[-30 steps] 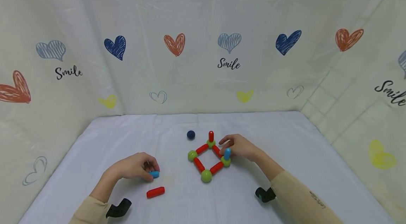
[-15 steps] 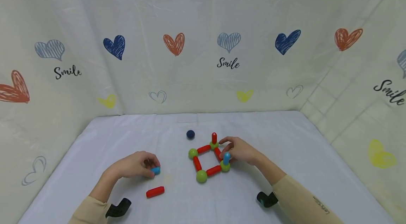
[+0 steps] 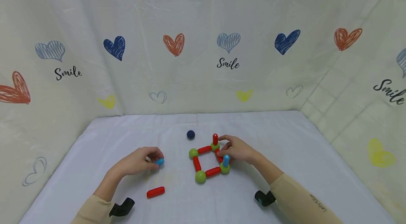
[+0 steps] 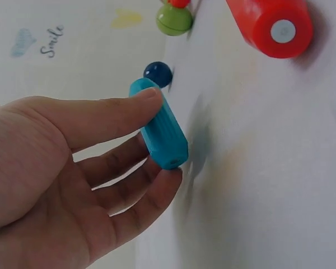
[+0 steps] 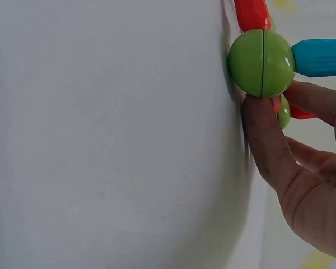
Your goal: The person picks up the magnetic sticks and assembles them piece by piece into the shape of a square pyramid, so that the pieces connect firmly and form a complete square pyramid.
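Note:
My left hand [image 3: 139, 162] pinches a blue magnetic rod [image 3: 159, 162] between thumb and fingers. In the left wrist view this blue rod [image 4: 163, 131] is held off the white cloth, tilted. On the table lies a square of red magnetic rods joined by green balls [image 3: 200, 176]. An upright red rod [image 3: 215, 139] stands on its far corner ball, and an upright blue rod [image 3: 226, 161] on its right corner ball. My right hand [image 3: 239, 150] grips the square's right-side red rod [image 3: 219, 159], partly hidden by the fingers. In the right wrist view the fingers reach behind a green ball [image 5: 261, 63].
A loose red rod [image 3: 155, 192] lies near the front, left of the square. Behind the square sits a dark blue ball [image 3: 190, 134]. A white cloth [image 3: 269, 125] covers the table, and a curtain printed with hearts [image 3: 196, 76] hangs at the back.
The square has turned slightly, its far corner going right and its near corner left, with my right hand on it. My left hand has raised the blue rod and moved it right, toward the square.

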